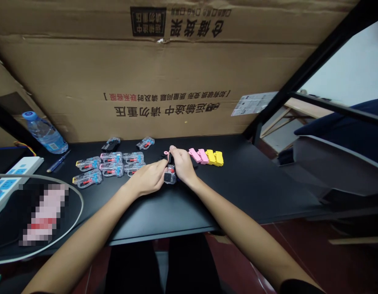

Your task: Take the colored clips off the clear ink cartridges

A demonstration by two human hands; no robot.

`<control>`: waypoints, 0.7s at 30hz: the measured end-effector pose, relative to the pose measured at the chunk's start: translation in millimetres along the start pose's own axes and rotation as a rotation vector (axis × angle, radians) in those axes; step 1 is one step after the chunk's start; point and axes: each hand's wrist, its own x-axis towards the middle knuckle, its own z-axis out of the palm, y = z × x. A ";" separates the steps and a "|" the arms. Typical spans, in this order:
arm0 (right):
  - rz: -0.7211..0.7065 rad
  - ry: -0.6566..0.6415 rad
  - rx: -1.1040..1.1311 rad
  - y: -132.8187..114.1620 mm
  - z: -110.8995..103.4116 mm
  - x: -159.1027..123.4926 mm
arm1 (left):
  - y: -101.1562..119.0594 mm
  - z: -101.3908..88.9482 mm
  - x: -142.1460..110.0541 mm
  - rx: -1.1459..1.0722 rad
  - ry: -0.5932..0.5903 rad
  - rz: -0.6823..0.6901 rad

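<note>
Over the black table, my left hand [150, 178] and my right hand [183, 164] are closed together around a small clear plastic toy gun [170, 174] with red and dark parts inside. The fingers cover much of it. A small pink piece [166, 152] shows by the fingertips; whether it is held or lies behind them I cannot tell. Right of my right hand lie pink plastic pieces [202, 156] and yellow plastic pieces [218, 158] in a row. To the left of my left hand are several clear toy guns [111, 169] with blue and red insides, some tipped pink or yellow.
A large cardboard sheet [152, 69] stands along the table's back. At the left are a water bottle [48, 132], a blue pen [58, 162], a white power strip [14, 179] and a looped pale cable [82, 204]. A black frame post [296, 73] rises at the right.
</note>
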 end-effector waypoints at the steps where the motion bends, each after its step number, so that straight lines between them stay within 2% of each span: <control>1: -0.005 -0.004 -0.001 0.5 0.6 -0.6 | 0.1 0.3 0.1 -0.039 0.000 -0.004; 8: 0.013 -0.020 0.028 4.2 2.3 -1.9 | 0.2 5.5 2.0 -0.367 0.023 -0.056; 16: 0.065 -0.045 0.042 8.2 7.7 0.2 | -5.7 6.8 1.8 -0.288 -0.010 -0.096; 21: 0.084 -0.029 0.020 7.3 9.9 0.5 | -7.8 9.1 2.6 -0.359 0.016 -0.109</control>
